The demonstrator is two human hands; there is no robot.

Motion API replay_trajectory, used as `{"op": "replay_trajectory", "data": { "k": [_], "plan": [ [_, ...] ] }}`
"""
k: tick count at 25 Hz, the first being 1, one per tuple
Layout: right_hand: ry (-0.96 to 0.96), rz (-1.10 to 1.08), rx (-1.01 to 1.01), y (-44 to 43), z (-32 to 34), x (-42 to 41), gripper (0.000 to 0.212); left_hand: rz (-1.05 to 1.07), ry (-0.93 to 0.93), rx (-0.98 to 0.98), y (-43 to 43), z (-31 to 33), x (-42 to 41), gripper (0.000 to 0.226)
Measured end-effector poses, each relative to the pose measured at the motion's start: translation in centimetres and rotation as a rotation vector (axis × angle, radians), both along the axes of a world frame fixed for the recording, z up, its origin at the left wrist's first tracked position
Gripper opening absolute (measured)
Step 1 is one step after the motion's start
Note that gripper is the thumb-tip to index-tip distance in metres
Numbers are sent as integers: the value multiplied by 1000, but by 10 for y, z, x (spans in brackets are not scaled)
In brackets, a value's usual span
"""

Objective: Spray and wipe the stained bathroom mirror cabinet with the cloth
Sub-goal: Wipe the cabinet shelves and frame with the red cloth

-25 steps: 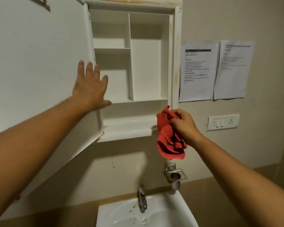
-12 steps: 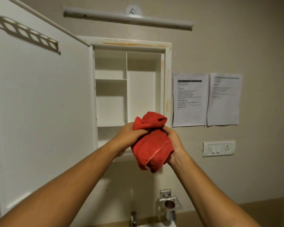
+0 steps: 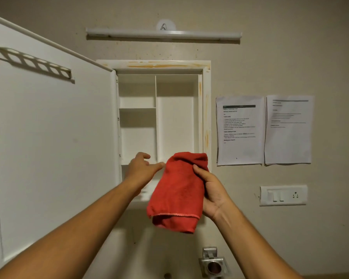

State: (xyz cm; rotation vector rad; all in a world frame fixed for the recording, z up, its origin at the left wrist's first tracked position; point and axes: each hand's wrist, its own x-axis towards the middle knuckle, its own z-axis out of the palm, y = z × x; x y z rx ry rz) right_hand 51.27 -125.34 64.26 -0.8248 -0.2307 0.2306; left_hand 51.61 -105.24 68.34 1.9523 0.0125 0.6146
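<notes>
Well, head view only: R hand (image 3: 212, 190) grips the red cloth (image 3: 177, 194) by its right side, thumb curled over the front. Cloth hangs bunched in front of the mirror cabinet (image 3: 207, 117), at its lower-right corner. L hand (image 3: 143, 168) holds nothing, fingers loose & stretched toward the cloth's upper-left edge; can't tell if touching. Cabinet door (image 3: 48, 137) stands swung open to the left. Orange stains on frame top & right side. Two papers (image 3: 240, 129) & a switch plate (image 3: 283, 195) on the wall to the right.
</notes>
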Motion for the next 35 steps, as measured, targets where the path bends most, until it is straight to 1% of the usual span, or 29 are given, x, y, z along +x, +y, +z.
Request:
{"op": "replay_trajectory", "data": {
  "k": [1, 2, 3, 5, 6, 7, 9, 10, 12, 13, 14, 16, 17, 18, 20, 22, 23, 24, 25, 26, 27, 28, 29, 30, 31, 32, 33, 35],
  "plan": [
    [25, -36, 5, 2, 1, 4, 42, 80, -63, 86, 4, -1, -1, 49],
    [45, -66, 5, 6, 2, 7, 41, 29, -67, 96, 4, 1, -2, 44],
    [45, -90, -7, 12, 5, 10, 41, -126, 1, 52, 2, 5, -5, 43],
    [1, -88, -36, 29, 11, 8, 38, -441, 203, 9, -11, 15, -13, 47],
    [-31, -80, -52, 37, 14, 7, 37, -529, 225, -7, -16, 22, -13, 47],
    [-73, -80, -68, 44, 17, 7, 37, -573, 204, -36, -19, 29, -12, 48],
    [-202, -110, -128, 53, 28, 10, 38, -584, 145, -89, -17, 46, -7, 50],
    [-297, -163, -192, 54, 34, 12, 38, -583, 123, -96, -15, 54, -5, 50],
    [-487, -350, -308, 62, 57, 16, 29, -586, 76, -100, -7, 75, 0, 46],
    [-565, -430, -330, 64, 70, 16, 25, -599, 51, -107, -5, 87, 2, 44],
    [-614, -475, -328, 65, 84, 16, 24, -605, 25, -106, -4, 102, 3, 43],
    [-694, -528, -331, 70, 110, 19, 28, -555, -53, -23, 4, 138, 7, 37],
    [-734, -634, -372, 70, 122, 24, 29, -506, -101, 43, 10, 157, 9, 33],
    [-776, -788, -454, 67, 133, 31, 34, -452, -164, 109, 17, 177, 11, 27],
    [-849, -1108, -664, 58, 156, 44, 56, -333, -354, 244, 37, 219, 12, 23],
    [-890, -1346, -852, 52, 186, 59, 83, -116, -557, 490, 63, 263, 12, 32],
    [-862, -1447, -908, 52, 202, 65, 89, -3, -607, 631, 74, 283, 12, 40],
    [-849, -1542, -918, 55, 219, 71, 85, 87, -614, 754, 83, 300, 12, 47],
    [-892, -1629, -921, 64, 235, 76, 74, 143, -588, 849, 91, 317, 15, 54],
    [-996, -1710, -959, 76, 247, 81, 58, 162, -539, 907, 95, 329, 18, 61],
    [-1143, -1774, -1030, 93, 256, 87, 44, 138, -471, 931, 96, 338, 22, 68],
    [-1308, -1832, -1109, 114, 262, 96, 33, 78, -386, 921, 97, 344, 26, 76],
    [-1445, -1882, -1183, 137, 265, 106, 25, -4, -280, 866, 97, 346, 29, 85],
    [-1536, -1911, -1247, 157, 266, 117, 21, -81, -144, 775, 97, 347, 33, 96],
    [-1577, -1927, -1292, 174, 265, 127, 19, -130, -8, 695, 97, 347, 36, 108],
    [-1585, -1938, -1326, 183, 263, 134, 19, -153, 80, 657, 96, 345, 37, 116],
    [-1588, -1946, -1367, 184, 262, 140, 20, -152, 106, 667, 97, 346, 38, 119],
    [-1593, -1979, -1483, 165, 253, 147, 30, -119, 61, 730, 97, 348, 38, 113]
  ]
}}
